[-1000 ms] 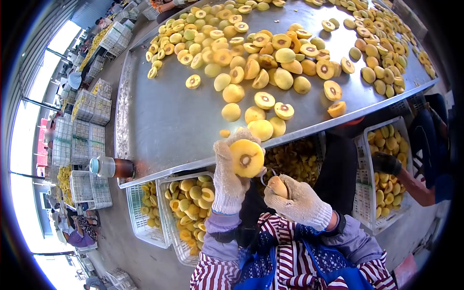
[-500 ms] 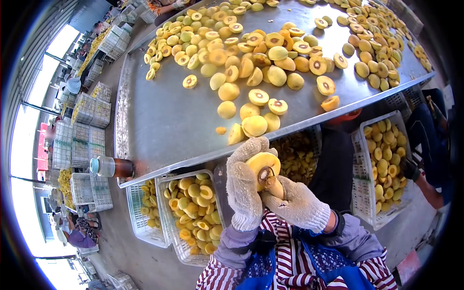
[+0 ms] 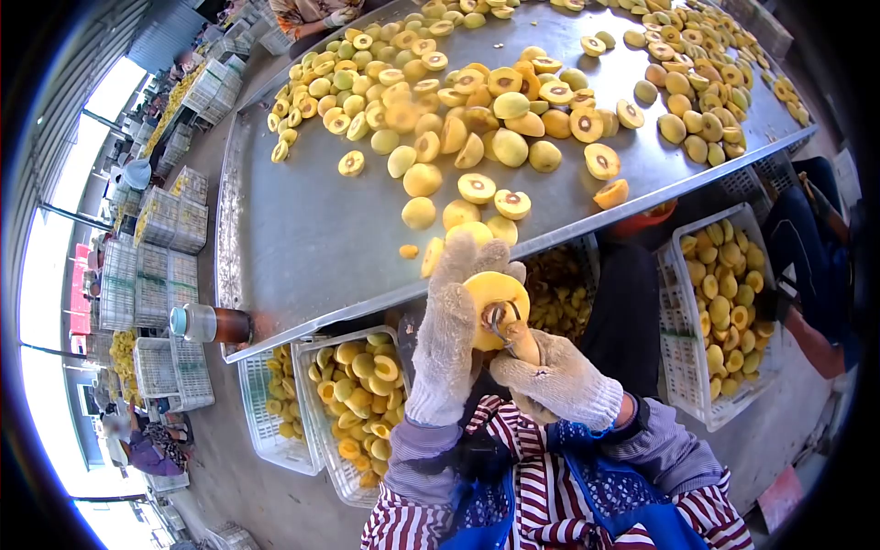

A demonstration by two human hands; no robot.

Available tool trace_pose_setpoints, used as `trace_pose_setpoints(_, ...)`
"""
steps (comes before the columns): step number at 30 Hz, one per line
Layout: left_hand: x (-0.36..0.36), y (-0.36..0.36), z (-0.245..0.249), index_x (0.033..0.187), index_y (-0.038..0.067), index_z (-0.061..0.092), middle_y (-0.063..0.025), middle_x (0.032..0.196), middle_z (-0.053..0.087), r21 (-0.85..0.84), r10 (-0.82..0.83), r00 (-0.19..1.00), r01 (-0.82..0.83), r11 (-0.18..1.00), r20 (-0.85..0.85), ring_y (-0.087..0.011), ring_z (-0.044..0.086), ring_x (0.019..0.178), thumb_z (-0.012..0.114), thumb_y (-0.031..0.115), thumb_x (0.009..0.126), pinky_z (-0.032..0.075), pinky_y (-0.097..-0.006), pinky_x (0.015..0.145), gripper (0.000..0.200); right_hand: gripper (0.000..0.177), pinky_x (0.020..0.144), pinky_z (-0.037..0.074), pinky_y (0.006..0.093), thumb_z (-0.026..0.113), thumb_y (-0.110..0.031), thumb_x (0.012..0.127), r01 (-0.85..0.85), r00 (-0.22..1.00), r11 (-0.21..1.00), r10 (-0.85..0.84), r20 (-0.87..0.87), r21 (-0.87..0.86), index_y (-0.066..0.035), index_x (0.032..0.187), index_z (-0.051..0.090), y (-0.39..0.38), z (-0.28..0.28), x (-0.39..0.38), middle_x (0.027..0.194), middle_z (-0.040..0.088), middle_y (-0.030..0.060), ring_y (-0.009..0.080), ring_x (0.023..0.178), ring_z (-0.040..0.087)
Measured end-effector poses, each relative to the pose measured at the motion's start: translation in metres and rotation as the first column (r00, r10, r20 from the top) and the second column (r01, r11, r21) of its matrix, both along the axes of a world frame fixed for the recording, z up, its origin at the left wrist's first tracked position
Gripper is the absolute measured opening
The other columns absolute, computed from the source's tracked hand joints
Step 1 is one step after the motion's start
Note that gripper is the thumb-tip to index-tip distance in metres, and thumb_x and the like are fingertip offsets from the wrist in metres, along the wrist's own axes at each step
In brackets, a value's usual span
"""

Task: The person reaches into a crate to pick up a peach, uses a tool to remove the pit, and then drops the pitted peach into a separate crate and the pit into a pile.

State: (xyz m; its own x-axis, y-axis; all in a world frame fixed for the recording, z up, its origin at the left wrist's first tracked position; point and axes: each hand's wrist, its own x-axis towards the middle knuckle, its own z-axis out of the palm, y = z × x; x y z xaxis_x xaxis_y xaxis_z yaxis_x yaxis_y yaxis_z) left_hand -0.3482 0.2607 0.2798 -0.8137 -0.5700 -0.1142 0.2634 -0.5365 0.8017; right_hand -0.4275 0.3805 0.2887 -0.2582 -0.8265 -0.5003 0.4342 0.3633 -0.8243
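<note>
A yellow fruit half (image 3: 496, 295) rests in my gloved left hand (image 3: 451, 321), its cut face and brown centre turned up, with the fingers behind and beside it. My gloved right hand (image 3: 561, 378) is closed around the light handle of a pitting tool (image 3: 521, 343). The tool's curved metal end touches the fruit's centre. Both hands are just off the near edge of the metal table (image 3: 302, 238), where many halved fruits (image 3: 513, 147) lie cut side up or down.
Below the table edge stand white crates of fruit halves at left (image 3: 362, 394) and right (image 3: 733, 312). A bottle of dark liquid (image 3: 211, 324) is at the table's left corner. One co-worker's arm (image 3: 811, 339) is at right, another's gloved hand (image 3: 341, 16) at the top.
My left hand has shifted slightly left and its fingers have straightened. The fruit's cut face now shows more fully, with the tool's metal end at its centre. The view has shifted slightly.
</note>
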Motion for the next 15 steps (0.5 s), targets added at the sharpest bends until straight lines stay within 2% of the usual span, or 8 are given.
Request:
trace_pose_setpoints(1, 0.005, -0.004, -0.003, 0.149, -0.002, 0.032, -0.0187, 0.139, 0.052, 0.03, -0.027, 1.0, 0.026, 0.999, 0.013, -0.0277, 0.056, 0.123, 0.063, 0.035, 0.098, 0.047, -0.0386, 0.104, 0.07, 0.024, 0.041, 0.038, 0.0217, 0.062, -0.022, 0.096, 0.07, 0.996, 0.997, -0.068, 0.055, -0.026, -0.005, 0.11, 0.059, 0.002, 0.0, -0.001, 0.064, 0.055, 0.0, 0.0064, 0.046, 0.05)
trace_pose_setpoints(3, 0.021, -0.012, -0.013, 0.15, 0.001, 0.035, -0.0182, 0.139, 0.052, -0.057, -0.142, 0.979, 0.152, 0.987, 0.144, -0.0272, 0.055, 0.125, 0.071, 0.031, 0.092, 0.045, -0.037, 0.105, 0.074, 0.025, 0.041, 0.038, 0.0214, 0.063, -0.021, 0.095, 0.208, 0.966, 0.976, -0.194, 0.169, -0.067, -0.005, 0.113, 0.059, 0.006, 0.0, -0.005, 0.065, 0.056, -0.0002, 0.006, 0.046, 0.05)
trace_pose_setpoints(5, 0.031, -0.021, -0.028, 0.148, 0.003, 0.038, -0.0181, 0.139, 0.053, -0.12, -0.28, 0.934, 0.311, 0.943, 0.221, -0.0262, 0.054, 0.126, 0.074, 0.029, 0.09, 0.045, -0.0362, 0.106, 0.073, 0.027, 0.04, 0.038, 0.0203, 0.064, -0.021, 0.094, 0.184, 0.979, 0.983, -0.183, 0.088, 0.003, -0.004, 0.115, 0.059, 0.007, 0.006, -0.016, 0.065, 0.055, -0.0007, 0.0053, 0.047, 0.05)
trace_pose_setpoints(6, 0.033, -0.019, -0.028, 0.143, 0.005, 0.044, -0.0172, 0.138, 0.054, -0.042, -0.274, 0.948, 0.284, 0.958, 0.162, -0.0251, 0.054, 0.126, 0.074, 0.022, 0.09, 0.044, -0.0377, 0.107, 0.064, 0.028, 0.044, 0.041, 0.0214, 0.065, -0.021, 0.094, 0.157, 0.986, 0.987, -0.158, 0.058, 0.026, -0.004, 0.116, 0.06, 0.007, 0.008, -0.016, 0.067, 0.058, 0.0, 0.0063, 0.05, 0.053)
trace_pose_setpoints(10, 0.026, -0.007, -0.033, 0.138, 0.005, 0.048, -0.0146, 0.136, 0.056, 0.137, -0.01, 0.999, 0.015, 0.99, -0.036, -0.0265, 0.055, 0.123, 0.07, 0.019, 0.092, 0.047, -0.0399, 0.104, 0.053, 0.032, 0.059, 0.05, 0.0258, 0.067, -0.024, 0.092, 0.041, 0.993, 0.999, -0.039, -0.108, 0.013, -0.003, 0.116, 0.062, 0.006, -0.008, 0.001, 0.078, 0.065, 0.0027, 0.0095, 0.063, 0.061)
trace_pose_setpoints(11, 0.026, -0.007, -0.033, 0.138, 0.006, 0.048, -0.0144, 0.136, 0.055, 0.163, 0.018, 0.999, -0.013, 0.987, -0.03, -0.0264, 0.055, 0.123, 0.069, 0.021, 0.092, 0.048, -0.0396, 0.103, 0.053, 0.036, 0.07, 0.052, 0.0307, 0.068, -0.028, 0.091, -0.02, 0.987, 0.998, 0.029, -0.159, 0.062, -0.002, 0.116, 0.063, 0.007, -0.014, 0.004, 0.088, 0.069, 0.0077, 0.0155, 0.076, 0.067)
trace_pose_setpoints(13, 0.026, -0.006, -0.033, 0.138, 0.006, 0.048, -0.0139, 0.137, 0.055, 0.213, 0.063, 0.998, -0.058, 0.975, -0.015, -0.0262, 0.055, 0.123, 0.068, 0.025, 0.093, 0.049, -0.0391, 0.101, 0.053, 0.04, 0.073, 0.053, 0.0344, 0.068, -0.032, 0.091, -0.078, 0.96, 0.996, 0.087, -0.267, 0.046, -0.002, 0.116, 0.062, 0.005, -0.027, 0.01, 0.092, 0.071, 0.0136, 0.0237, 0.082, 0.07)
trace_pose_setpoints(15, 0.025, 0.0, -0.028, 0.14, 0.005, 0.045, -0.0136, 0.138, 0.053, 0.175, 0.098, 0.995, -0.092, 0.98, -0.024, -0.0258, 0.053, 0.123, 0.065, 0.04, 0.094, 0.051, -0.0404, 0.097, 0.062, 0.03, 0.055, 0.046, 0.0254, 0.068, -0.025, 0.093, -0.072, 0.967, 0.997, 0.073, -0.246, 0.014, -0.005, 0.114, 0.061, 0.002, -0.028, 0.014, 0.074, 0.062, 0.0023, 0.0108, 0.06, 0.058)
